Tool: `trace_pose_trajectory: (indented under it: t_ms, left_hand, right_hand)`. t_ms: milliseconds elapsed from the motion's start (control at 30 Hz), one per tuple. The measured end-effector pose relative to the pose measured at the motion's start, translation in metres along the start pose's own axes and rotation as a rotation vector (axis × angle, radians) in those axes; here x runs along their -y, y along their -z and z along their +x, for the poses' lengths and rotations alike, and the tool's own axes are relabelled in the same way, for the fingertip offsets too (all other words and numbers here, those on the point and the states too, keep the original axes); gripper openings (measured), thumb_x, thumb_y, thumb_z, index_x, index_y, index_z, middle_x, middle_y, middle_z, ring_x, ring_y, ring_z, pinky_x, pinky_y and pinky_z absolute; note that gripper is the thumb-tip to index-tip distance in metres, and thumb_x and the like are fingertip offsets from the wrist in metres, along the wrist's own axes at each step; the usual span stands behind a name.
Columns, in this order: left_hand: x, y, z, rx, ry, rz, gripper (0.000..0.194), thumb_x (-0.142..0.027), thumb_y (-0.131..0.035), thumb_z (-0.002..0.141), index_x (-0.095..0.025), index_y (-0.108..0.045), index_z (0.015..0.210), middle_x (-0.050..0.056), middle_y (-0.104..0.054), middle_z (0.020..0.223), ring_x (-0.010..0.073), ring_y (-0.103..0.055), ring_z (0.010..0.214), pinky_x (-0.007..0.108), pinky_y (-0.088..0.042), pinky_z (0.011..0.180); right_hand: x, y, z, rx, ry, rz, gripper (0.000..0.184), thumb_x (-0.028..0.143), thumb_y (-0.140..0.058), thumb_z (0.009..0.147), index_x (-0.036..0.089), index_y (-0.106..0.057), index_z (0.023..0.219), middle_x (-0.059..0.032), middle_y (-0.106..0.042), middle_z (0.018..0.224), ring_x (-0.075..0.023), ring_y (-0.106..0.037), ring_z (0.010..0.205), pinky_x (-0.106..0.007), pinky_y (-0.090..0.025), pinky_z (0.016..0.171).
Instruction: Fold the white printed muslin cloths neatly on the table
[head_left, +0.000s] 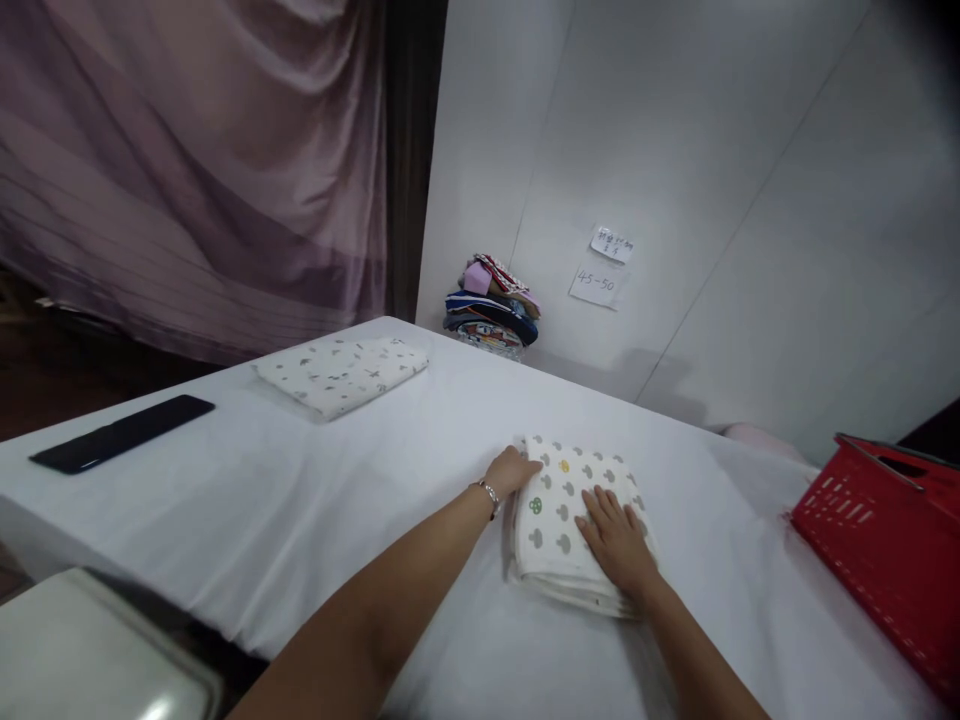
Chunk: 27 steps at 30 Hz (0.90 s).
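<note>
A folded white cloth point(581, 520) with grey mushroom prints, plus one yellow and one green, lies on the white-covered table point(360, 510). At its upper left edge my left hand point(512, 470) grips the cloth, thumb on top and the other fingers partly hidden at the side. A silver bracelet point(489, 497) circles that wrist. My right hand point(616, 538) rests flat on the right part of the cloth, fingers stretched out. Several layers show along the cloth's near edge.
Another folded printed cloth point(345, 375) lies at the far left, with a flat black object point(124, 433) nearer. A red basket point(885, 540) stands at the right. Beyond the table rises a pile of folded textiles point(491, 305) by the wall. A pale stool-like surface point(97, 650) is lower left.
</note>
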<state>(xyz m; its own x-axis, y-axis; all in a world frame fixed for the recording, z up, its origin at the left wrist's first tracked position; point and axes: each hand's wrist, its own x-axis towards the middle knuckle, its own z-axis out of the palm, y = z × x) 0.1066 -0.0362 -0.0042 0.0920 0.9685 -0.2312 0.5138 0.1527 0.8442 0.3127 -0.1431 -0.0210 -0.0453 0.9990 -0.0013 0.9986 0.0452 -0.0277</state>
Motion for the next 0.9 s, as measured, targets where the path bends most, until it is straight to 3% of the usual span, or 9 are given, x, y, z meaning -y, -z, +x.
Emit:
trace_pose_trajectory:
  t_ms: [133,267,400,500,600,667,767,900]
  left_hand:
    - [-0.001,-0.007,-0.005,0.004,0.028,-0.068,0.062,-0.045,-0.065,0.067,-0.01,-0.051,0.116,0.018,-0.062,0.115,0.0285,-0.06,0.102,0.03,-0.048,0.075]
    - [-0.006,-0.008,-0.004,-0.031,-0.026,-0.117,0.069,-0.032,-0.064,0.07,-0.01,-0.038,0.13,0.014,-0.061,0.118,0.0212,-0.062,0.098,0.025,-0.048,0.075]
    - [-0.012,0.02,0.017,-0.122,-0.09,-0.065,0.075,-0.025,-0.065,0.069,-0.016,-0.031,0.136,0.011,-0.059,0.12,0.0216,-0.058,0.105,0.026,-0.046,0.082]
    - [-0.005,0.047,0.034,-0.182,-0.061,0.013,0.071,-0.024,-0.067,0.068,-0.015,-0.037,0.132,0.014,-0.059,0.119,0.0258,-0.057,0.107,0.03,-0.045,0.084]
    - [0.01,0.062,0.041,-0.191,-0.037,0.096,0.06,-0.026,-0.067,0.069,-0.013,-0.045,0.123,0.014,-0.062,0.112,0.027,-0.057,0.107,0.032,-0.045,0.084]
    - [0.016,0.063,0.04,-0.193,-0.055,0.154,0.053,-0.028,-0.064,0.073,-0.013,-0.046,0.121,0.014,-0.061,0.112,0.0263,-0.056,0.108,0.032,-0.044,0.086]
    - [0.015,0.058,0.029,-0.218,-0.129,0.244,0.046,-0.029,-0.057,0.079,-0.012,-0.047,0.121,0.017,-0.055,0.122,0.0272,-0.051,0.115,0.034,-0.04,0.093]
    - [0.005,0.046,0.002,-0.24,-0.336,0.38,0.044,-0.028,-0.054,0.081,-0.014,-0.046,0.123,0.016,-0.044,0.135,0.0273,-0.038,0.127,0.038,-0.03,0.103]
  right_hand:
    - [-0.001,0.001,0.001,0.008,-0.006,0.006,0.058,0.047,-0.025,0.092,0.02,-0.031,0.143,-0.0067,-0.021,0.151,-0.0229,-0.014,0.139,-0.046,-0.012,0.111]
    - [0.007,0.008,0.005,0.058,-0.039,0.049,0.058,0.046,-0.026,0.092,0.02,-0.031,0.143,-0.0075,-0.021,0.151,-0.0238,-0.014,0.139,-0.047,-0.012,0.111]
    - [0.036,0.019,0.007,0.105,0.002,0.138,0.059,0.046,-0.03,0.091,0.018,-0.031,0.143,-0.0099,-0.021,0.15,-0.0256,-0.015,0.139,-0.047,-0.014,0.11]
    - [0.063,0.023,0.004,0.108,0.121,0.181,0.057,0.047,-0.034,0.091,0.019,-0.036,0.14,-0.0113,-0.024,0.149,-0.027,-0.017,0.138,-0.048,-0.013,0.11]
    - [0.078,0.023,-0.003,0.08,0.18,0.235,0.054,0.045,-0.036,0.091,0.018,-0.041,0.137,-0.0125,-0.026,0.148,-0.0283,-0.019,0.138,-0.049,-0.013,0.11]
    - [0.075,0.022,-0.006,0.048,0.212,0.314,0.052,0.045,-0.039,0.09,0.019,-0.046,0.134,-0.0116,-0.029,0.147,-0.0279,-0.021,0.137,-0.048,-0.016,0.11]
    - [0.055,0.02,-0.002,-0.037,0.226,0.554,0.04,0.041,-0.044,0.087,0.022,-0.061,0.119,-0.008,-0.048,0.136,-0.0242,-0.038,0.129,-0.042,-0.028,0.108]
    - [0.006,0.018,0.023,-0.304,-0.014,0.892,0.037,0.037,-0.046,0.084,0.019,-0.064,0.111,-0.008,-0.06,0.122,-0.0205,-0.054,0.114,-0.036,-0.04,0.1]
